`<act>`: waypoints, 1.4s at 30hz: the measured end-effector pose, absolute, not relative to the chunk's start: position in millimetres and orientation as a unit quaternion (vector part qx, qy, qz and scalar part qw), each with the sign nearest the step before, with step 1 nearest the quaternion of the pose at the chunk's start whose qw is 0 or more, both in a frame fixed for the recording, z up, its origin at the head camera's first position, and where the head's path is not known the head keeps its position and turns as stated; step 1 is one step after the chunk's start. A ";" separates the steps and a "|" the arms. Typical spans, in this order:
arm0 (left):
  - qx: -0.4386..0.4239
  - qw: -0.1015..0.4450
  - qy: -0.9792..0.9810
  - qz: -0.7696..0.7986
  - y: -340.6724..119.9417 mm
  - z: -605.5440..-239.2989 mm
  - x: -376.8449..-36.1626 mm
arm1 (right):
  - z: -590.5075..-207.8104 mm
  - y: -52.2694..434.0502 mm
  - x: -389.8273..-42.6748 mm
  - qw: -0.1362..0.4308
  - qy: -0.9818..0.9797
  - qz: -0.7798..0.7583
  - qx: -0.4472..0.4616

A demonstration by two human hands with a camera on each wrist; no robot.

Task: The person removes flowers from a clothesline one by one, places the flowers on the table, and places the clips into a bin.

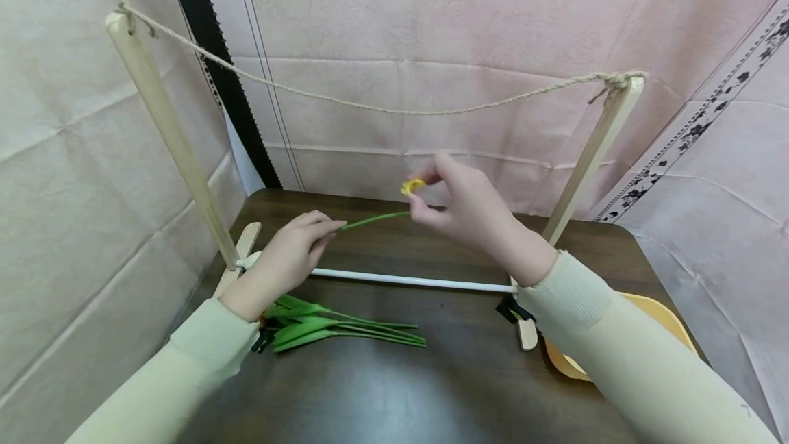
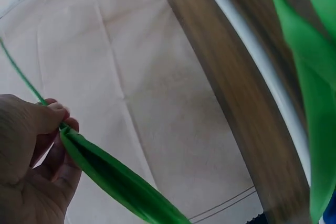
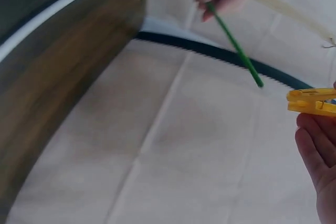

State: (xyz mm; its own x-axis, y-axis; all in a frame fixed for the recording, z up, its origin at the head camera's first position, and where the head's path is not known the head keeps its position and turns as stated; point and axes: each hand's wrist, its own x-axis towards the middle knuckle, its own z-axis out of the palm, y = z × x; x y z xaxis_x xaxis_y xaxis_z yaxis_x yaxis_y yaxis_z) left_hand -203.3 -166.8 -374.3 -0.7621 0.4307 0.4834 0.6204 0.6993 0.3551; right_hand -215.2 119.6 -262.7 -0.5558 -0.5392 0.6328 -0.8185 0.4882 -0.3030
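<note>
- Stem (image 1: 376,219) – thin green artificial one, held in air above tabletop (image 1: 431,389), roughly level, between both hands, below the rope (image 1: 394,109)
- L hand (image 1: 290,259): fingers pinching stem near its leaf end; L wrist view shows thumb + fingertips closed on stem where long green leaf (image 2: 121,182) starts
- R hand (image 1: 471,214): fingers gripping small yellow clothes peg (image 1: 411,186), raised just above stem's free tip; peg and tip close, not touching as far as R wrist view shows (peg (image 3: 312,102) just beside stem end (image 3: 236,51))
- Peg jaws look closed or nearly so; not on stem, not on rope
- Rack: two tilted wooden posts, L (image 1: 169,136) and R (image 1: 592,156), rope tied slack between tops, white rod (image 1: 413,281) across base
- Rope bare – nothing hanging on it
- More green stems/leaves (image 1: 333,331) lie in a bunch on tabletop, near L wrist, in front of rod
- Orange-yellow dish (image 1: 653,307) at R edge of tabletop, mostly hidden behind R sleeve; contents not visible
- Progress, my read: early. Done = one stem picked up, peg in hand. Left = peg onto stem/rope, then rest of bunch
- Backdrop: pink cloth all round, dark toothed strip (image 1: 216,67) at rear L
</note>
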 end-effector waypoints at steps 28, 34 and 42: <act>-0.399 0.044 -0.914 -0.055 -125.0 -441.7 -177.5 | -366.2 321.2 -172.7 -0.086 -0.969 0.156 0.169; -0.395 0.010 -0.916 -0.065 -122.9 -453.0 -176.5 | -382.0 349.9 -172.9 -0.102 -0.979 0.129 0.122; -0.406 0.010 -0.912 -0.049 -120.0 -469.0 -174.3 | -413.3 381.1 -176.7 -0.129 -0.983 0.098 0.091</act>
State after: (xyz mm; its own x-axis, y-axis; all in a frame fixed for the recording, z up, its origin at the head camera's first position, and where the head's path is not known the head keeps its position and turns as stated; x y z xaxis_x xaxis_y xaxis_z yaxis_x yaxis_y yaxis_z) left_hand -174.3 -120.0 -469.0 -0.6696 0.7405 0.0577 0.7424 0.6649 0.0823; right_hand -176.7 381.1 -413.3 -0.9505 -0.2035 -0.2348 -0.1529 0.9642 -0.2168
